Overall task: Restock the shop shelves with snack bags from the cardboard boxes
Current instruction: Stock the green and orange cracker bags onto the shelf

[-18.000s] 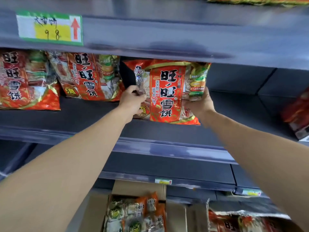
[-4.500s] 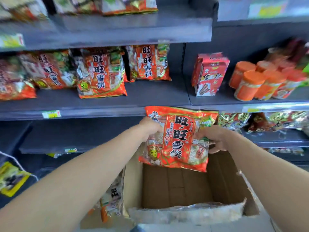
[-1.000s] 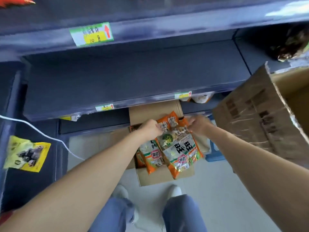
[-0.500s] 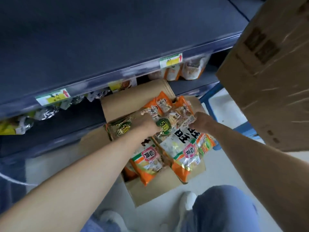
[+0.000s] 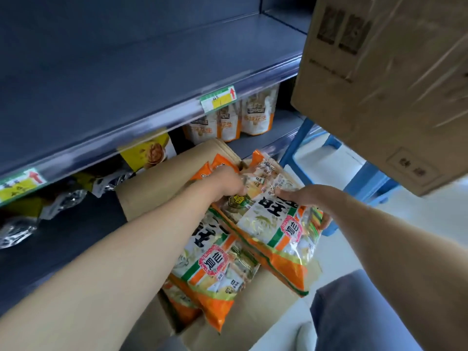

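Observation:
An open cardboard box [image 5: 162,183] on the floor holds several orange, green and white snack bags. My left hand [image 5: 226,183] grips the top edge of one snack bag [image 5: 276,234], which lies tilted above the others. My right hand [image 5: 307,198] curls round that same bag's right edge, fingertips showing under it. A second snack bag [image 5: 210,272] lies beside it in the box, partly under my left forearm. The grey shelf [image 5: 141,72] above the box is bare.
A big empty cardboard box [image 5: 379,84] stands at the upper right on a blue stand [image 5: 364,178]. The low shelf behind holds white-orange pouches [image 5: 255,115] and yellow and silver packs [image 5: 149,153]. My knee [image 5: 359,312] is at lower right.
The camera has dropped closer to the floor box. Both hands have closed on the top snack bag, and its right side is now raised above the other bags.

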The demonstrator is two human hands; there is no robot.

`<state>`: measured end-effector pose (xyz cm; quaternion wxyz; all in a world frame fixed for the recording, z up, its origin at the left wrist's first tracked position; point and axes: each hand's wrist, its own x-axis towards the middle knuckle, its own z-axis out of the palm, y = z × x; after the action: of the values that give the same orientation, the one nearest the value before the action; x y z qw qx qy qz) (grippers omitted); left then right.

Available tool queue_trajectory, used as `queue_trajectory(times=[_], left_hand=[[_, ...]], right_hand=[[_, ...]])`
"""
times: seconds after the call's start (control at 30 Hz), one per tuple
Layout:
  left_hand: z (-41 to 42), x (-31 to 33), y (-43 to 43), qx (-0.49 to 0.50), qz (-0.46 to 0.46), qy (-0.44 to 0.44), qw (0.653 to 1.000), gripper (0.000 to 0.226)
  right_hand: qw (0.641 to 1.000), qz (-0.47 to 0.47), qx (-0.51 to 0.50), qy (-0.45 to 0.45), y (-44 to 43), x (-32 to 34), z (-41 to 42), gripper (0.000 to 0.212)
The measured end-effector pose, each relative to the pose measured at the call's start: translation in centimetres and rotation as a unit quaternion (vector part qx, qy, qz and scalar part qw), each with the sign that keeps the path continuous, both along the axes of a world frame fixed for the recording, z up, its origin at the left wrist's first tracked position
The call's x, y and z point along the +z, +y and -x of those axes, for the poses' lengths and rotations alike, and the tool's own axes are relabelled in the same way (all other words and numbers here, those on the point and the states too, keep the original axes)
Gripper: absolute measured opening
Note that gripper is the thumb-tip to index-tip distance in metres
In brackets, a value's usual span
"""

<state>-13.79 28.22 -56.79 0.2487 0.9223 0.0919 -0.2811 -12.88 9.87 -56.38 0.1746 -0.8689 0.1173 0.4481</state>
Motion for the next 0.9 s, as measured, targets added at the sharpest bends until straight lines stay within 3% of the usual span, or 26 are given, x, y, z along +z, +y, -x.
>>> queue_trajectory(times=[0.1,0.23,0.3,0.4,0.57,0.73,0.87,0.9], left_hand=[[0.2,2.1,0.0,0.000,0.017,-0.025,1.000,0.031],[0.2,6.0,0.9,-0.012,0.070,-0.108,0.992,0.010],[0.1,8.2,2.1,0.009,0.119,-0.162,0.980,0.019],[0.5,11.8,4.2,0.016,0.195,-0.233,0.953,0.030],[0.5,15.9,9.7,0.057,0.288,-0.327,0.898,0.038],[0.4,18.3,15.7,0.118,0.282,-0.428,0.851,0.036],[0.3,19.6,20.0,0.152,0.227,-0.448,0.851,0.030],[0.1,19.6,20.9,0.159,0.218,-0.444,0.854,0.030]], right_hand=[[0.997,-0.029,-0.067,-0.004,0.3,0.6,0.5,0.079],[0.979,-0.089,-0.181,-0.017,1.4,2.3,0.1,0.108],[0.969,-0.128,-0.211,-0.029,2.1,3.5,-0.6,0.112],[0.951,-0.201,-0.234,-0.027,3.7,5.9,-0.9,0.108],[0.891,-0.363,-0.264,-0.065,7.3,9.3,-1.4,0.088],[0.824,-0.472,-0.265,-0.170,13.3,13.3,-2.9,0.047],[0.808,-0.464,-0.253,-0.261,17.5,16.7,-5.4,0.078],[0.801,-0.470,-0.244,-0.279,18.4,17.0,-6.2,0.075]])
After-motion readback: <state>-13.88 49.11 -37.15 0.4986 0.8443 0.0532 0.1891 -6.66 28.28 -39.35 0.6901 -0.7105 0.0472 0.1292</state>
